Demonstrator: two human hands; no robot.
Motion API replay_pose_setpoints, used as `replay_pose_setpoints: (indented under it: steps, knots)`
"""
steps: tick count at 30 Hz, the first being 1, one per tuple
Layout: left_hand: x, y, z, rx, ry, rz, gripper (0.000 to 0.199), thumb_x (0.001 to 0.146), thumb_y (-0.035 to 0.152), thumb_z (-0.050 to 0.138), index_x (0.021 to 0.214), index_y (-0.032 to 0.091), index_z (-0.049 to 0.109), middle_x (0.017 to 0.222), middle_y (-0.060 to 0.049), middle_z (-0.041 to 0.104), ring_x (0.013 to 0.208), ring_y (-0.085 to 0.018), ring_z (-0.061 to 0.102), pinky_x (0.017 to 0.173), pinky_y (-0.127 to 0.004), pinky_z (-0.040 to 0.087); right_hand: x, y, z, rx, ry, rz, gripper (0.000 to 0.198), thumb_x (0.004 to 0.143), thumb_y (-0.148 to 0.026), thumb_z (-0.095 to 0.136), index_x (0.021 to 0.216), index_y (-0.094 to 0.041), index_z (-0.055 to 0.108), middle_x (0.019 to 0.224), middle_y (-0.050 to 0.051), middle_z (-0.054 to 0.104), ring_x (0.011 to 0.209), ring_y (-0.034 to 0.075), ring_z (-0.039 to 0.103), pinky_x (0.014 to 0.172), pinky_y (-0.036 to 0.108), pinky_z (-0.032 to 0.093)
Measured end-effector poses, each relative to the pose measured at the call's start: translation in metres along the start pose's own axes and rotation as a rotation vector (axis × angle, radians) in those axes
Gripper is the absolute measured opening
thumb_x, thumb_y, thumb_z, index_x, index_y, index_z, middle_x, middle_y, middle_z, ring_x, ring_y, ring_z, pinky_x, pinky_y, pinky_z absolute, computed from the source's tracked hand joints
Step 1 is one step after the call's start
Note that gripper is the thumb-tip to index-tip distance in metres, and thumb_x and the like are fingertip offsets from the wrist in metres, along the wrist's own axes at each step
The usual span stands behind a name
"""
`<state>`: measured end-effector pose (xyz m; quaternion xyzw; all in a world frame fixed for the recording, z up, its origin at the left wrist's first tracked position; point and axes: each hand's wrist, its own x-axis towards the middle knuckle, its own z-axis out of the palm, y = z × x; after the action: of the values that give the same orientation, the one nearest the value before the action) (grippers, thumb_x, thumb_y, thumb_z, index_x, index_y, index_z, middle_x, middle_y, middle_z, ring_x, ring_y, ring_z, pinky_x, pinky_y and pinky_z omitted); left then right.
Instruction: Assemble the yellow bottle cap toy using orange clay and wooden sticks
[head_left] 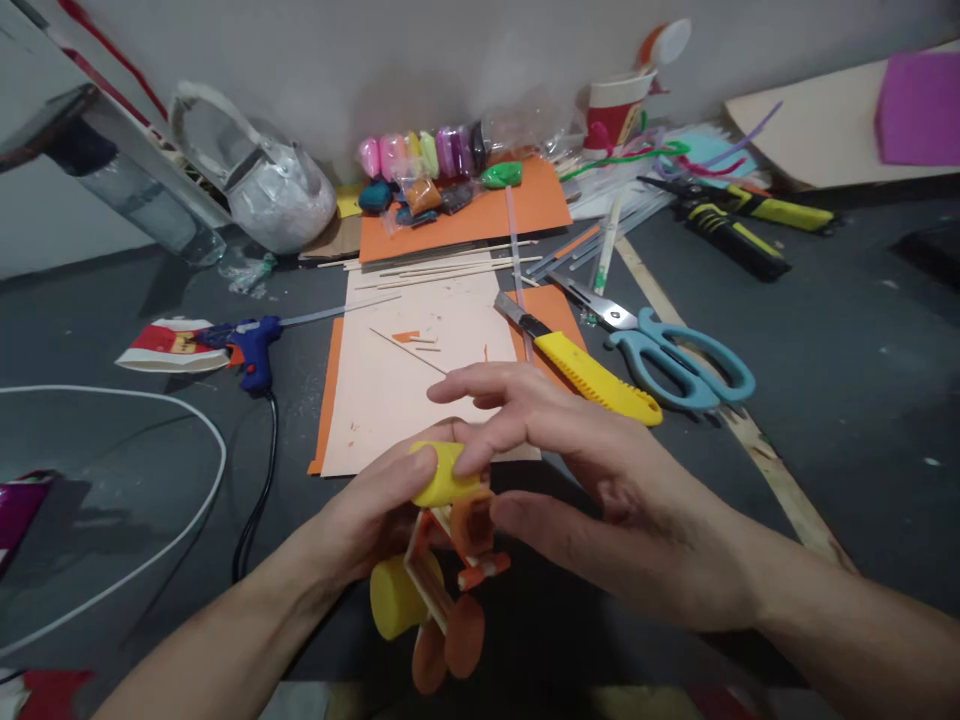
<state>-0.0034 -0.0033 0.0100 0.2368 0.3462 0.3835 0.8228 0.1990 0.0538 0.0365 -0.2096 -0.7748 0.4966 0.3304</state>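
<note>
Near the table's front edge, my left hand (367,500) is closed on a small handmade model (431,580) of thin sticks, orange discs and yellow cylinders. Its thumb presses the upper yellow cylinder (435,478). My right hand (600,480) has its fingers apart; one fingertip touches the right end of that cylinder, and the thumb is close beside an orange disc. A second yellow cylinder (397,597) hangs lower left, and a short orange piece (484,571) sticks out to the right. The left fingers are mostly hidden behind the model.
Beyond my hands lie a pale sheet (420,390) with sticks and scraps, a yellow utility knife (592,375) with its blade out and blue-handled scissors (667,355). A blue glue gun (256,350) lies left. Pliers (735,235), colored clay packets (420,155) and a paper cup (615,110) are further back.
</note>
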Motion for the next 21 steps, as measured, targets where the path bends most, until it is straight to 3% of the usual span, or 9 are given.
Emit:
replay_pose_setpoints:
  steps: [3,5,7,10,13,16,21]
  knots:
    - [0.002,-0.001,-0.001,0.031,-0.005,0.016,0.048,0.080,0.062,0.076,0.098,0.018,0.069,0.078,-0.002,0.062,0.064,-0.013,0.060,0.064,-0.026,0.057,0.001,0.002,-0.006,-0.057,0.143,0.029,0.011,0.098,-0.025,0.063,0.107,-0.024,0.069,0.135,0.004,0.068,0.132,0.017,0.061,0.105,0.030,0.050]
    - [0.004,0.001,-0.001,0.063,0.003,0.045,0.052,0.077,0.065,0.077,0.092,0.017,0.067,0.073,-0.002,0.061,0.061,-0.013,0.056,0.061,-0.025,0.055,0.002,0.009,-0.016,-0.261,0.293,0.028,0.009,0.098,-0.023,0.060,0.100,-0.024,0.069,0.127,0.004,0.072,0.123,0.017,0.067,0.104,0.031,0.051]
    - [0.003,0.004,0.001,0.093,0.042,0.084,0.055,0.074,0.066,0.079,0.089,0.015,0.066,0.070,-0.003,0.061,0.062,-0.013,0.056,0.059,-0.023,0.052,0.005,0.019,-0.031,-0.606,0.429,0.001,0.010,0.098,-0.023,0.058,0.097,-0.023,0.068,0.119,0.006,0.074,0.113,0.019,0.070,0.100,0.034,0.052]
    - [-0.001,0.010,0.003,0.105,0.127,0.154,0.051,0.077,0.063,0.080,0.095,0.016,0.068,0.079,-0.004,0.064,0.070,-0.014,0.061,0.061,-0.023,0.053,0.006,0.033,-0.055,-0.846,0.470,0.071,0.015,0.097,-0.025,0.057,0.095,-0.018,0.070,0.114,0.013,0.074,0.112,0.026,0.068,0.098,0.042,0.052]
    - [-0.004,0.014,0.003,0.166,0.250,0.271,0.050,0.075,0.060,0.083,0.100,0.019,0.069,0.081,0.000,0.063,0.068,-0.016,0.064,0.060,-0.026,0.056,0.006,0.040,-0.069,-1.020,0.399,0.224,0.017,0.097,-0.024,0.057,0.092,-0.016,0.070,0.100,0.013,0.074,0.101,0.029,0.067,0.090,0.046,0.053]
    - [-0.005,0.015,0.000,0.358,0.437,0.473,0.042,0.073,0.048,0.089,0.101,0.022,0.070,0.085,0.001,0.065,0.070,-0.016,0.068,0.064,-0.026,0.059,0.004,0.043,-0.068,-1.142,0.224,0.373,0.018,0.096,-0.032,0.066,0.089,-0.016,0.070,0.091,0.008,0.072,0.095,0.025,0.067,0.087,0.045,0.055]
    - [-0.001,0.016,-0.005,0.638,0.581,0.723,0.034,0.072,0.025,0.090,0.101,0.025,0.071,0.096,0.001,0.070,0.071,-0.013,0.070,0.063,-0.020,0.060,0.006,0.050,-0.051,-1.196,0.027,0.507,0.025,0.097,-0.040,0.068,0.101,-0.016,0.068,0.103,0.004,0.071,0.093,0.019,0.069,0.086,0.041,0.058]
